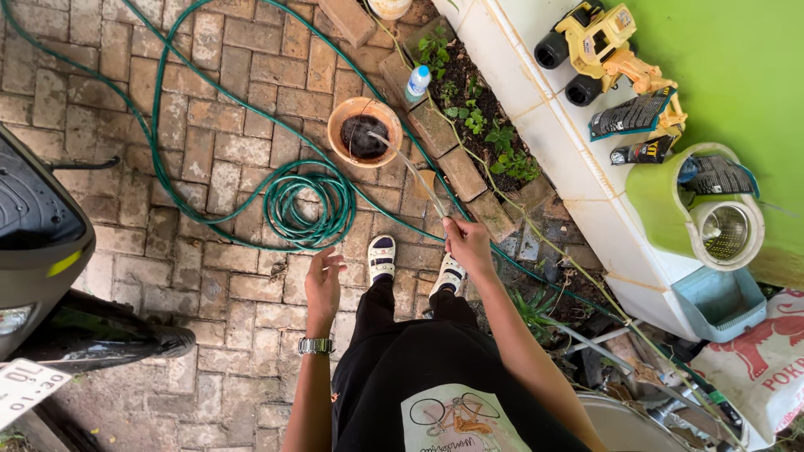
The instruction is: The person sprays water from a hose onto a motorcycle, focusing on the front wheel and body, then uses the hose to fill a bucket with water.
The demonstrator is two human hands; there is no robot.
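Note:
My right hand [467, 243] is closed around the near end of a thin stick [410, 172]. The stick's far tip reaches into a terracotta pot [362, 110] holding dark soil, which stands on the brick paving ahead of my feet. My left hand [323, 280] hangs free with its fingers spread and holds nothing; a metal watch sits on that wrist. Both my feet, in white sandals [382, 255], stand just below the hands.
A coiled green hose [306, 205] lies left of the pot. A brick-edged planter bed with small plants [481, 125] and a plastic bottle [416, 82] are on the right. A white ledge carries a yellow toy digger [599, 42]. A scooter [42, 243] stands at left.

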